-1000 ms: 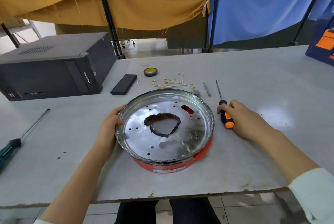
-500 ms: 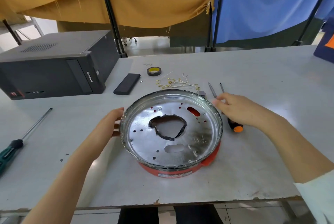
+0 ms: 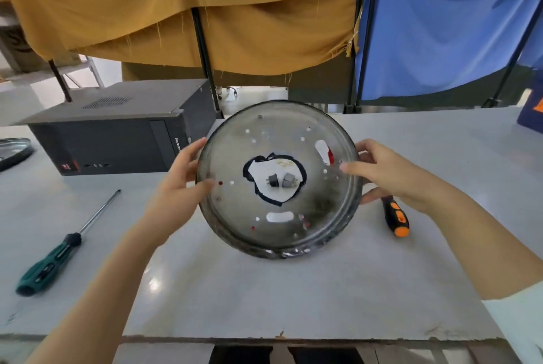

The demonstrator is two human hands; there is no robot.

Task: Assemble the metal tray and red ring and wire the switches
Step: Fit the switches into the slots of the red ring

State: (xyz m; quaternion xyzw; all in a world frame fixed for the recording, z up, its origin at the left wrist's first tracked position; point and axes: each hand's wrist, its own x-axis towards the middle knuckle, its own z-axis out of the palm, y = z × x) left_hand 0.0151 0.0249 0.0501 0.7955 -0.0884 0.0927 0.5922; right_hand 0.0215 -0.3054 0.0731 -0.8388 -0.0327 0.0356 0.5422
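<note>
The round metal tray (image 3: pixel 311 210) is tilted up toward me, lifted off the table, its inner face showing. My left hand (image 3: pixel 179 184) grips its left rim, thumb on the inside. My right hand (image 3: pixel 382 175) grips the right rim the same way. Through the tray's black-edged centre hole I see two small grey switches (image 3: pixel 280 180) lying on the table behind. A bit of the red ring (image 3: pixel 331 154) shows through an oval slot at the upper right; the rest of the ring is hidden behind the tray.
An orange-and-black screwdriver (image 3: pixel 396 218) lies just right of the tray. A green-handled screwdriver (image 3: pixel 58 252) lies at the left. A black computer case (image 3: pixel 117 140) stands at the back left. The table's front edge (image 3: pixel 264 337) is close to me.
My right hand left the orange screwdriver and took the tray's right rim. Both hands tipped the tray up from lying flat on the table, hiding the red ring.
</note>
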